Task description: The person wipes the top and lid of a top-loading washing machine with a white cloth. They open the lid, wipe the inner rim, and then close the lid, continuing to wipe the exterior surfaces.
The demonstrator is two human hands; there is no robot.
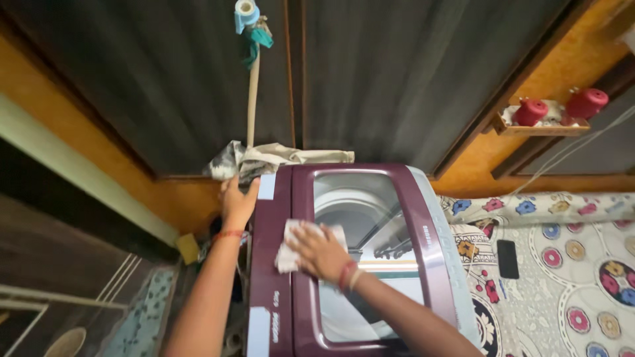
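Observation:
A maroon top-loading washing machine (281, 284) with a clear glass lid (364, 205) stands below me. My right hand (321, 251) presses a white cloth (286, 254) flat against the lid's left frame. My left hand (237, 198) rests on the machine's back left corner, fingers spread, touching a bundle of grey and beige fabric (278, 158) lying behind the machine. Red thread bands circle both wrists.
A bed with a floral sheet (562, 264) adjoins the machine on the right; a black phone (508, 258) lies on it. A pipe (252, 92) rises behind. Dark curtains hang at the back. A wooden shelf (539, 127) holds two red spools (585, 102).

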